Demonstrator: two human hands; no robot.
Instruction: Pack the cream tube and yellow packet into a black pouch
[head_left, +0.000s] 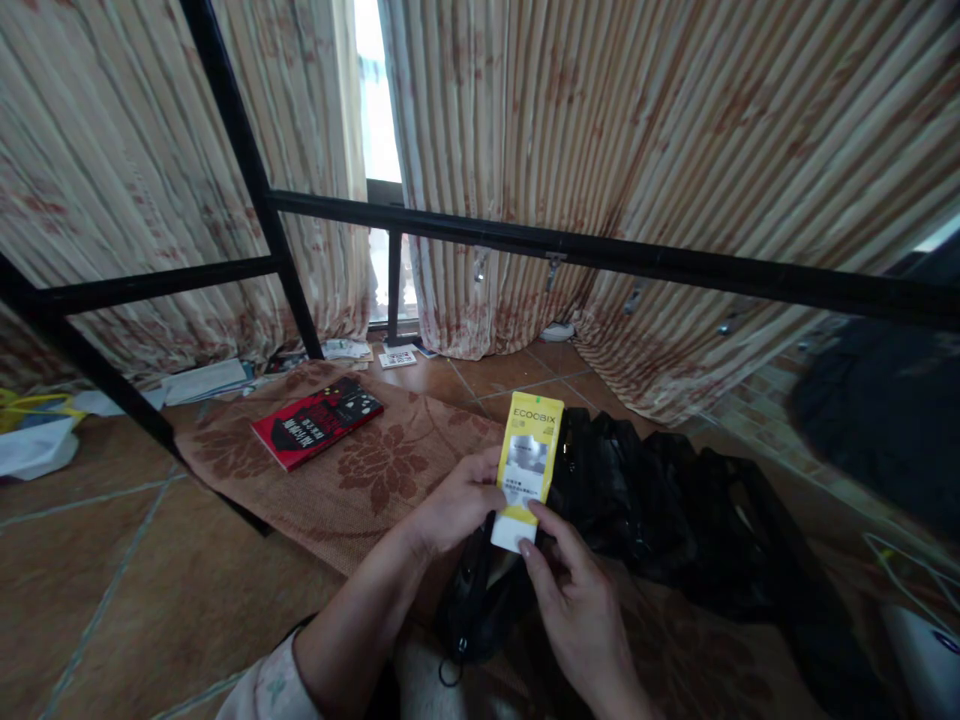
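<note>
A flat yellow packet (534, 425) marked ECOOBIX, with a white lower end, is held upright in front of me. My left hand (469, 500) grips its left edge, thumb across the front. My right hand (574, 590) pinches the lower right part, where the white end shows between thumb and finger. Below and behind the packet lies a black bag (637, 490), spread over the cushioned seat. Its near part, with a zip and a metal ring, sits between my forearms. What the bag holds is hidden.
A red and black book (319, 425) lies on the patterned cloth seat (390, 465). A black metal frame (480, 225) crosses ahead of pleated curtains (480, 110). Papers (206, 382) are on the tiled floor, with a white tray (34, 450) at left. A dark shape (885, 410) stands at right.
</note>
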